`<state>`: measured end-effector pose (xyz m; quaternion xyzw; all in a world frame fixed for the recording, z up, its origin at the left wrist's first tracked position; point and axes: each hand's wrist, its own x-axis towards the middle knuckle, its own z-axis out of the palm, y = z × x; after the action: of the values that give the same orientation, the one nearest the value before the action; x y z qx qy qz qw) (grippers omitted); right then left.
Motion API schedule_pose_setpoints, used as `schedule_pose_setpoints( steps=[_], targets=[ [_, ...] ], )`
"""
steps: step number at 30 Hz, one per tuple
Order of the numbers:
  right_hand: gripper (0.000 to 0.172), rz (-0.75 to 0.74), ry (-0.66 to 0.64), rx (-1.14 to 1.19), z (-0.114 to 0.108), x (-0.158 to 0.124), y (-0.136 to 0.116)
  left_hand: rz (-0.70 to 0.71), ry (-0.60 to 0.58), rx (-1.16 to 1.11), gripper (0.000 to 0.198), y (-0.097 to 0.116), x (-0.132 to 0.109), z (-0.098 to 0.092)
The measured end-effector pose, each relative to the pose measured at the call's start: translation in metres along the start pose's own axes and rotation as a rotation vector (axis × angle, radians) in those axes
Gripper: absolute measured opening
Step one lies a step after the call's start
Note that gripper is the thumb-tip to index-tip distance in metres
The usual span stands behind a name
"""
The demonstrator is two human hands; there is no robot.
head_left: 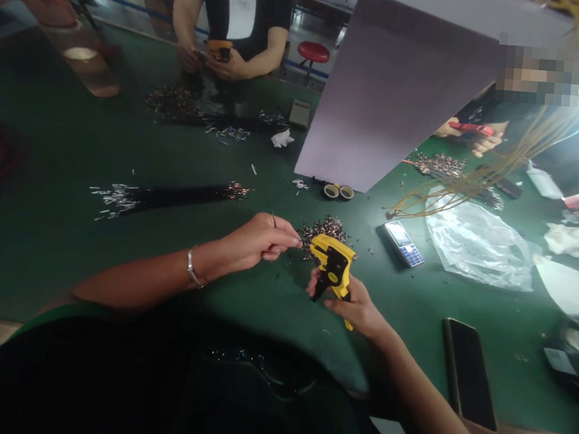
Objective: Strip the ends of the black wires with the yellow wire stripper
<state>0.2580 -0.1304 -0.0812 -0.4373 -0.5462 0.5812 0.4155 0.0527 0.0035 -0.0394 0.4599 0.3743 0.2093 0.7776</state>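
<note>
In my right hand [357,306] is a yellow and black wire stripper [336,264], my fingers wrapped round its handles and its jaws toward my left hand. My left hand [257,239] is closed in a pinch at the stripper's left, holding a thin dark wire [272,217] of which only a short piece shows. Just behind the stripper lies a heap of small cut wire scraps [331,228]. A bundle of black wires [181,195] rests on the green table further left, with silvery ends at its left and copper ends at its right.
Two tape rolls [339,192], a keypad phone [404,243], a clear plastic bag [478,242] and a dark smartphone [470,373] lie on the green table [43,224]. A grey panel [384,91] stands behind. Across the table, a co-worker's hands [226,65] hold a yellow tool.
</note>
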Motion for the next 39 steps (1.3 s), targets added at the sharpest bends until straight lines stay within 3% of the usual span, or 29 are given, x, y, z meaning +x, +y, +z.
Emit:
schedule_pose_setpoints(
  steps=[28, 39],
  targets=[
    [0.033, 0.017, -0.006, 0.081, 0.002, 0.0074, 0.0025, -0.084, -0.035, -0.097, 0.007, 0.0019, 0.0031, -0.002],
    [0.031, 0.013, -0.021, 0.04, 0.0028, 0.0082, 0.0031, -0.067, -0.054, -0.017, 0.007, 0.0001, 0.004, -0.0024]
  ],
)
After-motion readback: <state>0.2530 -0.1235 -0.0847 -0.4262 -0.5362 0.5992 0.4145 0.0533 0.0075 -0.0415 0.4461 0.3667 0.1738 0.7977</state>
